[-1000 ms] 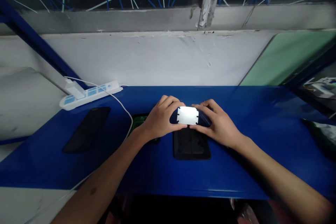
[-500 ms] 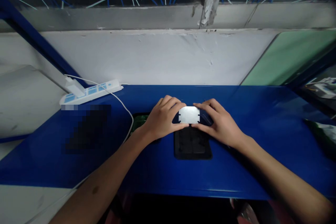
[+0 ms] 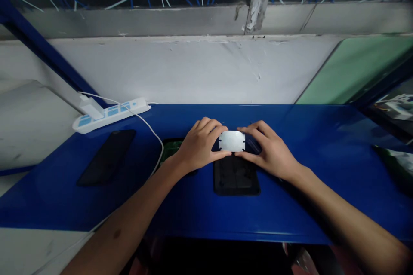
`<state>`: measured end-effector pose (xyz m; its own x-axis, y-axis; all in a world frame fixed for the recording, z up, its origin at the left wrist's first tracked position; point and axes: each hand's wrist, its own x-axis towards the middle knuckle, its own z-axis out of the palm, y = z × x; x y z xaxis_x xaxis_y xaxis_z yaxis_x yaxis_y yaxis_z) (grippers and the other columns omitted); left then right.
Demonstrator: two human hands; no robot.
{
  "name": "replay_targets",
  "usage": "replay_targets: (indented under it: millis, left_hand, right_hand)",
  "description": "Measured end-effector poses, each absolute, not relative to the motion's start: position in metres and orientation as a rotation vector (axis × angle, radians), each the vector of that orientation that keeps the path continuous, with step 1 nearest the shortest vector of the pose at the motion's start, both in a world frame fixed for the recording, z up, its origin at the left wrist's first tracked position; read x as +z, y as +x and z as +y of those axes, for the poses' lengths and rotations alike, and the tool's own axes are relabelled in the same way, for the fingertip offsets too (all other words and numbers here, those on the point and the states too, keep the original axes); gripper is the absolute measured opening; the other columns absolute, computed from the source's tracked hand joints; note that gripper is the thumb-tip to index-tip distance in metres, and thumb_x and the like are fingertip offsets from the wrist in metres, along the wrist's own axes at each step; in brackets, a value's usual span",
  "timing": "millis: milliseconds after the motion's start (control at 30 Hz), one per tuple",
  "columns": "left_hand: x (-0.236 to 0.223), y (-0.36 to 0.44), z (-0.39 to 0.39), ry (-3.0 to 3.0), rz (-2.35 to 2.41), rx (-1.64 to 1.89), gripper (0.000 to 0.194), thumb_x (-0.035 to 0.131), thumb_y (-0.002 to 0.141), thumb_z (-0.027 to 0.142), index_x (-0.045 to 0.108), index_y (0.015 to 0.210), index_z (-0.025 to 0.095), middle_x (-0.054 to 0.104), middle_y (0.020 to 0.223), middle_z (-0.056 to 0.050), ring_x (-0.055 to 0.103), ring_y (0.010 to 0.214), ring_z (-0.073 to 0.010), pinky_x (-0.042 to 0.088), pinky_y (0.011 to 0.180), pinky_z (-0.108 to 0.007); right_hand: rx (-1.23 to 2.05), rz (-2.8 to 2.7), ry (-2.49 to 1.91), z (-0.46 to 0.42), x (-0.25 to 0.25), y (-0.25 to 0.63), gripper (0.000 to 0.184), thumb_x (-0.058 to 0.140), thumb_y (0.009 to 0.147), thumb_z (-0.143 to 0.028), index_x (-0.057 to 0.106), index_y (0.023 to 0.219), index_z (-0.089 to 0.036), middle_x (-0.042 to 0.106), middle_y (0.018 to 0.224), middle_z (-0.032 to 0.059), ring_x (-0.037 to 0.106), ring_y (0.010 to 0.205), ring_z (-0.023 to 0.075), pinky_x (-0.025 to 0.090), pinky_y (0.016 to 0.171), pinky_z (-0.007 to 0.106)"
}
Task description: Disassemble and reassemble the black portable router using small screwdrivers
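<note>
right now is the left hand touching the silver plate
Touching: the head view shows the left hand pinching the silver plate, fingers on its upper edge, thumb on its lower.

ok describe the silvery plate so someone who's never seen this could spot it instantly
Find the blue table; over its middle, the left hand and right hand nearly meet. Between them they hold the silvery plate, pictured just above a black rectangular object. Unlike that neighbour, it is pale with notched sides.
</note>
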<state>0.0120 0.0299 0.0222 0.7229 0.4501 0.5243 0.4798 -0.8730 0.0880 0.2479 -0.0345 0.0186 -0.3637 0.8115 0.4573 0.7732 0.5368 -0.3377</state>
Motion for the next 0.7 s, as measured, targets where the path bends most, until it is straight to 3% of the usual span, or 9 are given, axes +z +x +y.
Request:
replay_targets:
  millis: [233, 433, 700]
  left_hand:
    - [0.018, 0.011, 0.032, -2.847, -0.802, -0.801, 0.053, 0.080, 0.078, 0.045, 0.057, 0.119, 0.021, 0.062, 0.113, -0.009, 0.055, 0.103, -0.0300, 0.047, 0.084, -0.043]
    - [0.020, 0.015, 0.025, -2.809, -0.739, -0.773, 0.049, 0.078, 0.080, 0.036, 0.058, 0.118, 0.015, 0.062, 0.114, -0.011, 0.055, 0.105, -0.0305, 0.046, 0.085, -0.042]
    - [0.022, 0.023, 0.013, -2.879, -0.646, -0.921, 0.039, 0.068, 0.089, 0.046, 0.057, 0.112, 0.017, 0.064, 0.111, -0.011, 0.056, 0.104, -0.0293, 0.046, 0.088, -0.043]
  right_hand:
    - [0.093, -2.190, -1.214, -0.035, 0.019, 0.245, 0.054, 0.067, 0.088, -0.050, 0.052, 0.131, -0.022, 0.061, 0.112, 0.0120, 0.060, 0.102, 0.0296, 0.054, 0.086, 0.049]
    - [0.055, -2.179, -1.078, -0.038, 0.017, 0.242, 0.051, 0.069, 0.087, -0.046, 0.053, 0.128, -0.021, 0.066, 0.108, 0.0108, 0.063, 0.098, 0.0264, 0.054, 0.090, 0.049]
    - [0.083, -2.122, -0.982, -0.045, 0.017, 0.235, 0.054, 0.073, 0.085, -0.043, 0.052, 0.130, -0.023, 0.067, 0.098, 0.0079, 0.065, 0.087, 0.0235, 0.058, 0.077, 0.042]
